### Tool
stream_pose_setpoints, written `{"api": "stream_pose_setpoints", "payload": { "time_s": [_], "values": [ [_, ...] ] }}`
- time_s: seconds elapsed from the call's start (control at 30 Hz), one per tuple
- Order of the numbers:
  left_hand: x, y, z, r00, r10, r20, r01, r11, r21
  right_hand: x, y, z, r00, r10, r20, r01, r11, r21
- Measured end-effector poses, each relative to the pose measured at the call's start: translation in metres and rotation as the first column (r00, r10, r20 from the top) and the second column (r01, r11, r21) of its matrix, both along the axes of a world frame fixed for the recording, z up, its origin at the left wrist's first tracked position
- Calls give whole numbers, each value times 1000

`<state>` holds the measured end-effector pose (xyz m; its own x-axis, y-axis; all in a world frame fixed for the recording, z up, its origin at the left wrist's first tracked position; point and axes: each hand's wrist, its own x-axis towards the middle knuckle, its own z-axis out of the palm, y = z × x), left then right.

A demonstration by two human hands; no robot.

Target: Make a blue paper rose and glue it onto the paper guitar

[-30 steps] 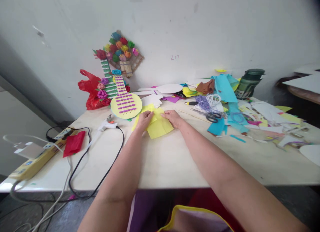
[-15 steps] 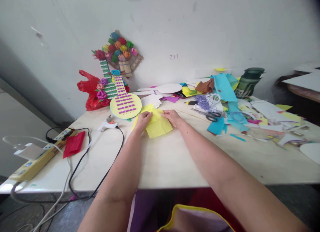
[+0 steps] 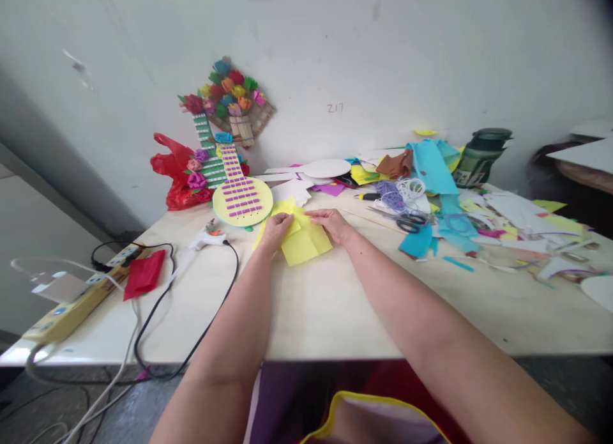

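Observation:
Several pieces of thin yellow paper (image 3: 306, 244), creased and overlapping, are spread between my hands above the table. My left hand (image 3: 278, 230) pinches the paper at its left side, thumb on top. At the upper right edge, my right hand (image 3: 331, 223) has the paper between thumb and fingers. Just behind my left hand lies a round yellow board with rows of purple strips (image 3: 243, 202), its neck leaning up against green pieces with paper flowers. A white glue gun (image 3: 209, 238) rests to the left of my left hand.
A power strip (image 3: 57, 322) with cables and a red packet (image 3: 145, 275) occupy the left. On the right are scissors (image 3: 407, 222), purple yarn (image 3: 390, 196), blue paper (image 3: 433, 166), scraps and a green bottle (image 3: 483, 156). A flower bouquet craft (image 3: 234, 96) leans on the wall.
My right hand has shifted slightly left along the paper's upper edge. My left hand keeps its pinch. The whole view has drifted a little.

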<state>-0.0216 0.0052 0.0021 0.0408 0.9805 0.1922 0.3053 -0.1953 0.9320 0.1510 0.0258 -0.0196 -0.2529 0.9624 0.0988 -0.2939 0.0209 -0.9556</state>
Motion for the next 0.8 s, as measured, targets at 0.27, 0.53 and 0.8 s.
{"api": "stream_pose_setpoints", "payload": {
  "time_s": [0.27,0.53,0.8],
  "values": [
    [-1,2,-2,999,-8,33,8,1000,5,-1,-6,6,999,4,53,-4,1000,13],
    [-1,4,-3,999,-4,33,4,1000,8,-3,-9,10,994,-5,106,2,1000,30],
    [-3,5,-6,994,-34,105,40,998,-57,-3,-15,17,985,-20,173,3,995,98]
  ]
}}
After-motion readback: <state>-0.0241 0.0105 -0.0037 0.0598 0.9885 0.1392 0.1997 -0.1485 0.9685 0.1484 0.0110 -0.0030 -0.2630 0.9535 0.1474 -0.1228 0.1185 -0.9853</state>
